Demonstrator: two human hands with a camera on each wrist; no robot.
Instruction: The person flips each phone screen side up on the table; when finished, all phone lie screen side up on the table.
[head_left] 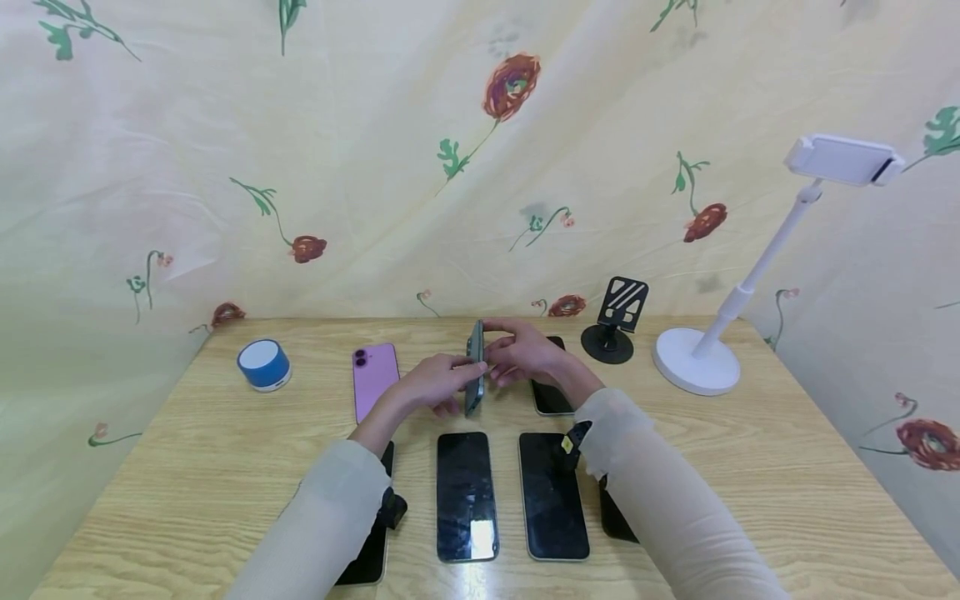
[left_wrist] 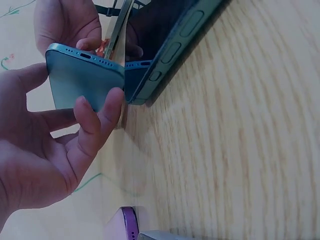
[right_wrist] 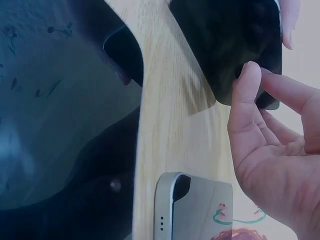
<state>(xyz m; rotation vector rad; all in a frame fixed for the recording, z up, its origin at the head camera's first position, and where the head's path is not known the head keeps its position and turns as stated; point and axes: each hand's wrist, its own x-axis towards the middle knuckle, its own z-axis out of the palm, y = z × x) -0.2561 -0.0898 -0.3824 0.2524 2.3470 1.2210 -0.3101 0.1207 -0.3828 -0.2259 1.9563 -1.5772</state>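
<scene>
A teal-green phone (head_left: 475, 387) stands on edge above the table, its back facing left and its dark screen (right_wrist: 240, 40) facing right. My left hand (head_left: 435, 383) grips it by its edges; in the left wrist view that hand's fingers (left_wrist: 114, 105) lie along the side. My right hand (head_left: 525, 352) is at the screen side with bent fingers and a fingertip at the upper edge. Close by the screen is a right fingertip (right_wrist: 250, 72); whether it pinches anything is hidden. A purple phone (head_left: 372, 375) lies left of my left hand.
Several dark-screened phones lie about, including one in the middle (head_left: 467, 496), one right of it (head_left: 555, 508) and one behind my right wrist (head_left: 551, 400). A blue-and-white round device (head_left: 264, 367) stands left; a black phone stand (head_left: 609, 337) and a white holder (head_left: 697, 367) stand right. Patterned cloth hangs behind.
</scene>
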